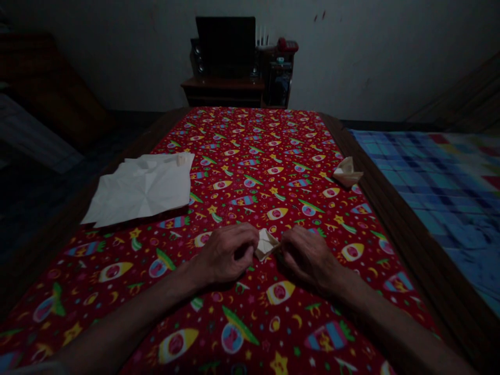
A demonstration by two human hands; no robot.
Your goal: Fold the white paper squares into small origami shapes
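Note:
A small folded paper piece (266, 245), cream white with creases, sits low over the patterned cloth between my two hands. My left hand (231, 251) pinches its left edge, thumb and fingers curled together. On the other side, the fingers of my right hand (307, 256) close on its right corner. A finished-looking folded paper shape (347, 174), boat-like with a raised point, rests farther off to the right. To the left lies a stack of creased white paper sheets (144, 190), with a small folded scrap on its upper right corner.
Red cloth with rocket prints (250, 323) covers the surface under my hands. Beyond it stand a dark monitor (225, 47) on a wooden stand (222, 91) and a red telephone (287, 45). A blue checked cloth (425, 177) spreads on the right.

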